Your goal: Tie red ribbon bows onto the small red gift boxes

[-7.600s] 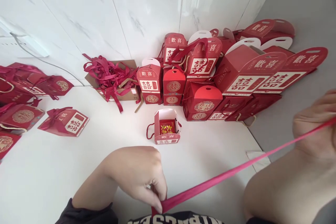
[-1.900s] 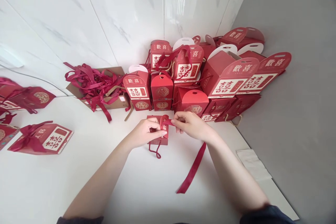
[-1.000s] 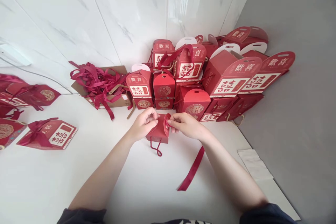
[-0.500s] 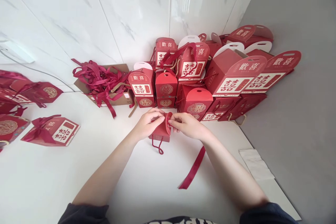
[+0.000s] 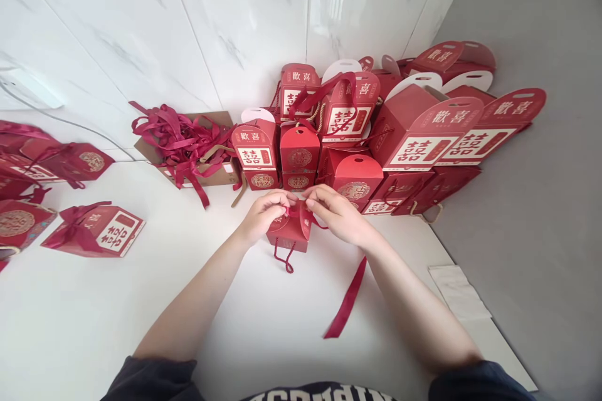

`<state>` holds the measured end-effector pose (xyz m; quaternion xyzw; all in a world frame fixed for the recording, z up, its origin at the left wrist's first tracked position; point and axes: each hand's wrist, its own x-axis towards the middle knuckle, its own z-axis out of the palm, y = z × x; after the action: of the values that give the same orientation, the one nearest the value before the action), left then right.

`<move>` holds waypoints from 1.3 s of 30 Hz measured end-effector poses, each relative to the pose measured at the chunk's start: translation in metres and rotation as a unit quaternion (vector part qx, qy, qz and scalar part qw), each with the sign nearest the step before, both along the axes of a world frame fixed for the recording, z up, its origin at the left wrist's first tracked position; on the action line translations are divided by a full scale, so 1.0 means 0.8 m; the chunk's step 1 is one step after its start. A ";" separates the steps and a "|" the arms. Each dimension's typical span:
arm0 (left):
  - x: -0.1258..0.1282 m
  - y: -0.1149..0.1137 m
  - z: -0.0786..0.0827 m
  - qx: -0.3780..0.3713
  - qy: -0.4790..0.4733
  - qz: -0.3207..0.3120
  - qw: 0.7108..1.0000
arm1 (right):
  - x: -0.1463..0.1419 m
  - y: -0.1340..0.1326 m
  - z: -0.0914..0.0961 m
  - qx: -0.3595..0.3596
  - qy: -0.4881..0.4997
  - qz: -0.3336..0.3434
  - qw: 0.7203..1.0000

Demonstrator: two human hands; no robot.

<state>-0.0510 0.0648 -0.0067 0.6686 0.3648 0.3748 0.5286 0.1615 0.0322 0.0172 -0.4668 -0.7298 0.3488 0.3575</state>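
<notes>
Fingers of the left hand (image 5: 263,218) are clamped on a scrap of red ribbon (image 5: 347,302) above the small red gift box (image 5: 288,237). One flat ribbon tail slants across the white tabletop (image 5: 254,332) and disappears under the right wrist, which hides whether it joins that scrap. The right hand (image 5: 339,214) is bent over the box's other side, its thumb and index finger close together; what lies between them cannot be made out, so I cannot tell whether it grips anything.

The gift box stands mid-table, just in front of the stacked boxes, its top flaps largely covered by both hands. A twisted cord handle (image 5: 285,258) droops from its near side; a thin red line under the right hand could be cord or ribbon.

Behind, a tangle of ribbons (image 5: 181,138) conceals most of the inside of an open cardboard carton (image 5: 221,172). To its right, double-happiness boxes (image 5: 418,144) overlap, the rear ones showing little more than their handles. At left, one box with a ribbon bow (image 5: 96,232) is in full view, while the boxes beyond run out of frame, as does the printed shirt lettering below.
</notes>
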 end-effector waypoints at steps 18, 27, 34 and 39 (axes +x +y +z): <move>-0.034 -0.026 0.065 0.072 0.308 0.029 0.948 | -0.005 -0.010 0.007 -0.097 0.080 0.059 0.990; -0.037 -0.019 0.065 0.027 0.267 0.015 0.963 | -0.018 -0.011 -0.004 -0.066 0.063 0.038 0.995; -0.037 -0.019 0.063 0.017 0.260 0.009 0.966 | -0.020 -0.010 -0.008 -0.059 0.057 0.032 0.996; -0.038 -0.017 0.062 0.017 0.262 0.001 0.965 | -0.018 -0.008 -0.009 -0.078 0.056 0.027 0.995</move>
<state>-0.0810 0.0511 0.0426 0.7523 0.4846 0.1929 0.4026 0.1470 0.0258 0.0098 -0.4534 -0.6916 0.4395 0.3506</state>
